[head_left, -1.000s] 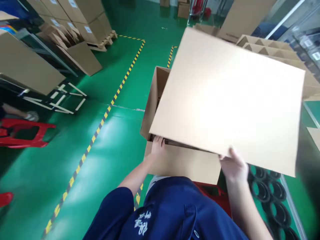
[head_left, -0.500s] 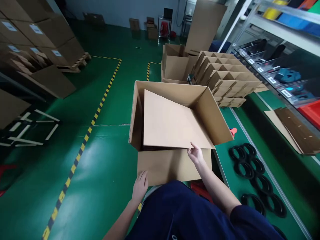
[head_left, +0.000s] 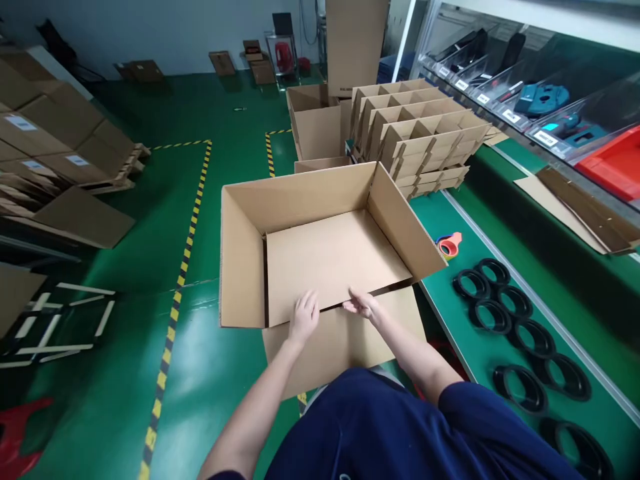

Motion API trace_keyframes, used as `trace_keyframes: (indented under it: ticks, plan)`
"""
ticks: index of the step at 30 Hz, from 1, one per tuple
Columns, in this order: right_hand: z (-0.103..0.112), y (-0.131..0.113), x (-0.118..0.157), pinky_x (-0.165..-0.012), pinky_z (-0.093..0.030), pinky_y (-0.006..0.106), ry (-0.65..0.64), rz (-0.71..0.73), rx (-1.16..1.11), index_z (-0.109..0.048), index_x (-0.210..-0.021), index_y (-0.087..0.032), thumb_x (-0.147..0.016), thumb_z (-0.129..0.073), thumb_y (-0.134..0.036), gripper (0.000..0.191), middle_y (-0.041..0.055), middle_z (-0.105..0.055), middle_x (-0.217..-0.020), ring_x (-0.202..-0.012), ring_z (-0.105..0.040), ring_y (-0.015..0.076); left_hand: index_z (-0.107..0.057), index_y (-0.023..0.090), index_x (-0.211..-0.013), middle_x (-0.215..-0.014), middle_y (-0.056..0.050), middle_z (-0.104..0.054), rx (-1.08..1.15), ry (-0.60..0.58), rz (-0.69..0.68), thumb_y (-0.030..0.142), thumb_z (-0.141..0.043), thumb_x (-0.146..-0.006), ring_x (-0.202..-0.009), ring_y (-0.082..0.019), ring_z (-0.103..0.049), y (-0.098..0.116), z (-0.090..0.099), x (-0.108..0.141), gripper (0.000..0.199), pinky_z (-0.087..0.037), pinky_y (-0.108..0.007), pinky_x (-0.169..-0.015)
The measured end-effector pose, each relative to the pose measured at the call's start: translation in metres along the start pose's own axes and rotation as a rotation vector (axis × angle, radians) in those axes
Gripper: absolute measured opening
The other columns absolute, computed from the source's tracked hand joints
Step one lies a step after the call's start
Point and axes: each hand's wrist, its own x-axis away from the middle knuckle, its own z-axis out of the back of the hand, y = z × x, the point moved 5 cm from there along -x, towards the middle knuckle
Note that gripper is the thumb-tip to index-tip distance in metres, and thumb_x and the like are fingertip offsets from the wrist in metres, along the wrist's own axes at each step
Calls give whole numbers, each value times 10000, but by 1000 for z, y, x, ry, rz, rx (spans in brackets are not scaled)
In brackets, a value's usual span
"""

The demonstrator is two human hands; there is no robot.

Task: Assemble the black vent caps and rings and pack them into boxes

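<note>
- Cardboard sheet, tan, flat and with four sides, now lies low inside the big open tan cardboard box. Half a second ago it was tipped, with its far left corner up high.
- The bare left hand was on the box's tan front flap. Now it is on the near edge of the sheet. Its fingers are close together and a bit bent. I cannot tell if they pinch the edge or just push.
- The bare right hand is by the same edge, farther right. It has its thumb and fingers apart, and it does not seem to grip the sheet now.
- A thin dark gap shows along the left side of the sheet, and another by its front edge.
- So putting the sheet in looks nearly done to me. Maybe it just needs a little pat to sit flat.
</note>
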Motion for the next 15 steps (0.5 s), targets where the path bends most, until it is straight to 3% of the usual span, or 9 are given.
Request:
trace_keyframes:
  ticks: [2, 4, 7, 9, 11, 13, 15]
  plan:
    - [17, 0, 7, -486, -593, 299, 2, -62, 204, -624, -848, -98, -1067, -438, -498, 492, 117, -667, -610, -505, -670, 198, -527, 196, -1529, -1647, -172, -387, -101, -132, 161, 397, -480, -1015, -1558, -387, -277, -12, -11, -42, 554, -294, -624, -1243]
    - [34, -10, 13, -557, -622, 374, 25, -29, 438, -672, -859, -59, -1048, -460, -510, 533, 180, -701, -685, -596, -715, 255, -413, 257, -1604, -1731, -157, -176, -191, -281, 349, 544, -529, -975, -1589, -466, -71, -30, -24, -68, 701, -221, -739, -1201]
    - [46, -48, 12, -950, -596, 455, 100, 212, 685, -710, -1144, -93, -1018, -535, -415, 388, 217, -735, -1148, -1096, -721, 305, -317, 317, -1640, -1749, -152, -62, -275, -435, 519, 649, -511, -947, -1579, -503, 32, -56, -39, -77, 792, -169, -800, -1158]
    - [46, -78, 2, -1214, -369, 494, 176, 392, 833, -615, -1410, -214, -996, -579, -356, 439, 159, -519, -1549, -1487, -429, 298, -283, 338, -1648, -1753, -139, -38, -316, -467, 557, 646, -492, -952, -1577, -504, 58, -72, -44, -73, 789, -154, -809, -1152]
    - [40, -101, -13, -1284, -118, 576, 250, 483, 1154, -481, -1553, -318, -975, -624, -337, 596, 94, -215, -1732, -1616, -81, 311, -271, 346, -1650, -1756, -129, -28, -338, -486, 586, 619, -495, -954, -1574, -514, 40, -85, -48, -66, 780, -191, -805, -1143]
    - [35, -111, -31, -1251, -33, 662, 284, 446, 1518, -383, -1609, -371, -981, -628, -377, 674, 78, -55, -1761, -1615, 62, 350, -280, 339, -1648, -1755, -134, -22, -345, -518, 599, 591, -520, -944, -1567, -533, -5, -94, -50, -59, 785, -254, -794, -1125]
    - [34, -111, -42, -1225, -67, 701, 269, 362, 1707, -302, -1637, -400, -1007, -585, -432, 691, 82, -7, -1763, -1609, 76, 378, -291, 326, -1646, -1753, -151, -18, -347, -546, 587, 577, -548, -929, -1558, -550, -41, -97, -51, -54, 802, -299, -784, -1105]
